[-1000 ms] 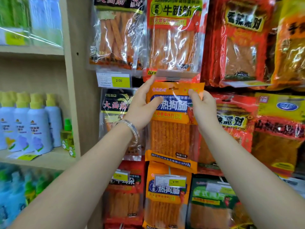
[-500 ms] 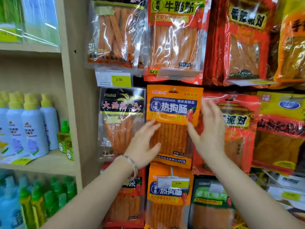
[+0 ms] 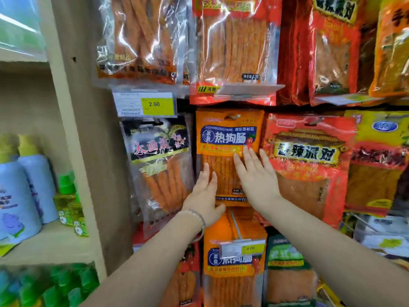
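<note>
Shop-wall pegs crowded with spicy snacks frame the orange packet (image 3: 229, 138), hanging from its hook (image 3: 232, 117) with a black pack (image 3: 159, 151) at its 9 o'clock and a red pack (image 3: 307, 151) at 3 o'clock. The left hand (image 3: 204, 196) and right hand (image 3: 256, 180) lie flat on its lower half, fingers straight, gripping nothing. Light, floppy and slick-filmed, it looks best pinched by the stiffer header at 12 o'clock.

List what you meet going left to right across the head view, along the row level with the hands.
White bottles with yellow caps → green-capped yellow bottle → wooden upright → black-labelled snack packet → orange snack packet → red snack packet → yellow-topped packet.
</note>
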Tool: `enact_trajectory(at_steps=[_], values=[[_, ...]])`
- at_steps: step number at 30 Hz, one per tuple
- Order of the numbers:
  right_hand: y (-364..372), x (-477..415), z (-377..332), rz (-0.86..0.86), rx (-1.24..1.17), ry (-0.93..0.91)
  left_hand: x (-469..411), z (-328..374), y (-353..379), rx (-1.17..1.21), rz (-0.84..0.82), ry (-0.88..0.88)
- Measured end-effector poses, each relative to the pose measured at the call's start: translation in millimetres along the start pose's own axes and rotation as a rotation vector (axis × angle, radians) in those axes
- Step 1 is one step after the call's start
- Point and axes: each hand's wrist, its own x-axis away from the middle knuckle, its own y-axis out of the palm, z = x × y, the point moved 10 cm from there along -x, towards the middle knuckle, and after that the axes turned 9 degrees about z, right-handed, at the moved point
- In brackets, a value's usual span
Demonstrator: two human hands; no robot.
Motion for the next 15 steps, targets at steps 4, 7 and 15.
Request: enact_trajectory(at_steps=[4,7,15], values=[[11.6,-7.8,1.3,-0.071,-0.004,0.020,-9.1,-3.8,9.4,-0.025,-0.033,0.025],[9.8,-7.2,5.4,-0.126,-0.061,0.006,-5.9,-1.0,7.0,-0.002,-0.069,0.033],[-50.0,50.0,2.4,-0.170,-0.544,0.256,72.1,19.9,-41.9,0.338,0.021,0.080]])
